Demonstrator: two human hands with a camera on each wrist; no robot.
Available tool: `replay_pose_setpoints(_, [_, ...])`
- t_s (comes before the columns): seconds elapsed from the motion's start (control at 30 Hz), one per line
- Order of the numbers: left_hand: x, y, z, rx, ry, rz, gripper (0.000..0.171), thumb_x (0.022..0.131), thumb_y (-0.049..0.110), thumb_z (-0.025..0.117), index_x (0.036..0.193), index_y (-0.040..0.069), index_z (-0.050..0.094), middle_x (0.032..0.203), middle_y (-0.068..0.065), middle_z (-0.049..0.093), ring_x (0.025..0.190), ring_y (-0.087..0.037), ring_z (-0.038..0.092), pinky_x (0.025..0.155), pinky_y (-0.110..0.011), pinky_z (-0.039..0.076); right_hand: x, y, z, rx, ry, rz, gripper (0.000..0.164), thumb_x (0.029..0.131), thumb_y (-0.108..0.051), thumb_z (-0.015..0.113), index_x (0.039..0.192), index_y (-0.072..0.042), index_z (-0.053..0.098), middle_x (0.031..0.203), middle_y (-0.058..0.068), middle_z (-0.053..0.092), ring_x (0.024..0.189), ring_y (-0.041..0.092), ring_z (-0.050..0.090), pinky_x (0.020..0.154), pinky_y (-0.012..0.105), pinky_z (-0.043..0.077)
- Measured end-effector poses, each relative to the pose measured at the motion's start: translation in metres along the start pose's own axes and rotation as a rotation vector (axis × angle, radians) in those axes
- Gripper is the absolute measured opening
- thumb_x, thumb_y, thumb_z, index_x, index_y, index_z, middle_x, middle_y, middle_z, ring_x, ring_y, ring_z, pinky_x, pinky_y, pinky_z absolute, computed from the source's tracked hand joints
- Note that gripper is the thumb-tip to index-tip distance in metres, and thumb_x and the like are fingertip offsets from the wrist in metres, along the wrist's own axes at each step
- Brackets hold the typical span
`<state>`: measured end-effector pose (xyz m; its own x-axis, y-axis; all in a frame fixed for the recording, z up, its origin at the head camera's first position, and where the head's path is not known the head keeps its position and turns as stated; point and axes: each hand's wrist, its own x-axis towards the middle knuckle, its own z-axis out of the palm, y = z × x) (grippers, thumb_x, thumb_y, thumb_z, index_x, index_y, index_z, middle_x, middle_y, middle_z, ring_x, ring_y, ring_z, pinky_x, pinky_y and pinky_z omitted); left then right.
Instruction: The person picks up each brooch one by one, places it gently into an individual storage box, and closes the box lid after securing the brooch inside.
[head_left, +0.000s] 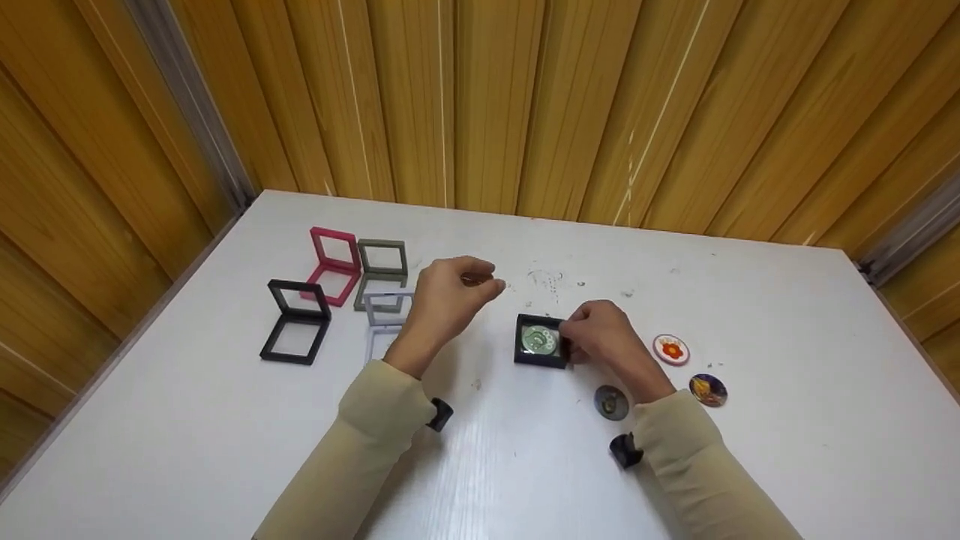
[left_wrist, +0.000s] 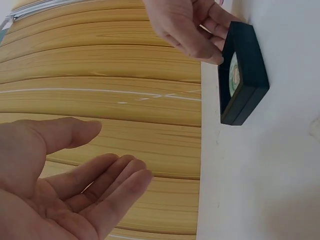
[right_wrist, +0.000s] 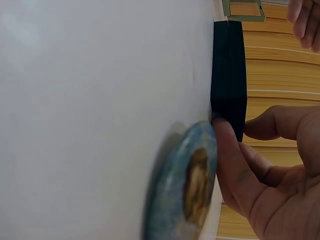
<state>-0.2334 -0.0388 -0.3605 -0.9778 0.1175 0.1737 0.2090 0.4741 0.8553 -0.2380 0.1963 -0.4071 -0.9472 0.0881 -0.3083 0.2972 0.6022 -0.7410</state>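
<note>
A black square display frame [head_left: 540,363], folded closed, lies on the white table with a green round badge [head_left: 538,340] showing inside it. My right hand [head_left: 604,330] pinches the frame's right edge; in the right wrist view the thumb is at its upper face and the fingers [right_wrist: 235,165] are at its side. My left hand [head_left: 454,292] hovers left of the frame, holding nothing. Its fingers look relaxed and apart from the thumb in the left wrist view. A round badge [right_wrist: 195,185] with a brown figure lies close beside the right hand.
Four-sided frames stand opened on the left: pink [head_left: 341,265], olive [head_left: 382,243], black [head_left: 304,316] and pale lavender [head_left: 386,328], the last partly behind the left arm. Right of the right hand lie a flower badge [head_left: 671,349] and a dark colourful badge [head_left: 708,390]. Wood-patterned panels [head_left: 487,112] border the table.
</note>
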Motion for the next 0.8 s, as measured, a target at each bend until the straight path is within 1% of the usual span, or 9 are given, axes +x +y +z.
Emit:
replay_pose_setpoints(0.13, [0.000,0.002,-0.008,-0.008,0.031,0.024,0.027,0.095,0.016,0.078,0.118,0.002,0.079,0.110,-0.009,0.078,0.103,-0.023,0.073,0.087,-0.038,0.059,0.001,0.000,0.000,0.000,0.006,-0.001,0.018,0.096,-0.010,0.063,0.107,0.004,0.066,0.099,0.016,0.069,0.075,0.018,0.068,0.066,0.026,0.058])
replay_pose_setpoints(0.23, [-0.001,0.003,-0.012,-0.007,0.047,0.027,0.028,0.096,0.017,0.078,0.119,0.002,0.079,0.111,-0.009,0.077,0.103,-0.022,0.073,0.087,-0.038,0.059,0.002,0.000,0.000,0.003,0.015,-0.008,0.018,0.095,-0.010,0.064,0.105,0.005,0.066,0.096,0.015,0.070,0.071,0.017,0.069,0.064,0.025,0.058])
replay_pose_setpoints(0.4, [0.000,0.003,-0.015,-0.004,0.056,0.020,0.029,0.096,0.016,0.078,0.121,0.001,0.078,0.110,-0.010,0.077,0.103,-0.023,0.073,0.088,-0.038,0.060,0.003,0.000,-0.001,0.000,0.025,-0.013,0.017,0.095,-0.010,0.064,0.105,0.004,0.066,0.091,0.013,0.069,0.069,0.015,0.068,0.063,0.024,0.057])
replay_pose_setpoints(0.6, [0.000,0.002,-0.020,0.010,0.062,0.002,0.031,0.098,0.017,0.077,0.125,0.001,0.076,0.112,-0.011,0.077,0.104,-0.024,0.072,0.090,-0.037,0.060,0.004,0.000,-0.002,-0.006,0.038,-0.014,0.018,0.095,-0.010,0.064,0.105,0.004,0.066,0.090,0.012,0.068,0.071,0.016,0.067,0.064,0.025,0.056])
replay_pose_setpoints(0.7, [0.000,0.002,-0.023,0.010,0.069,-0.016,0.033,0.099,0.018,0.077,0.127,0.002,0.075,0.114,-0.011,0.076,0.106,-0.024,0.071,0.091,-0.037,0.060,0.005,-0.001,-0.004,-0.013,0.041,-0.011,0.018,0.095,-0.010,0.063,0.105,0.004,0.066,0.091,0.012,0.067,0.072,0.016,0.066,0.064,0.025,0.055])
replay_pose_setpoints(0.8, [0.001,0.002,-0.026,0.012,0.079,-0.032,0.033,0.099,0.018,0.077,0.128,0.002,0.075,0.115,-0.011,0.076,0.106,-0.025,0.071,0.092,-0.037,0.060,0.006,-0.001,-0.005,-0.023,0.043,-0.003,0.018,0.096,-0.011,0.063,0.106,0.004,0.066,0.095,0.014,0.067,0.075,0.017,0.065,0.065,0.025,0.055])
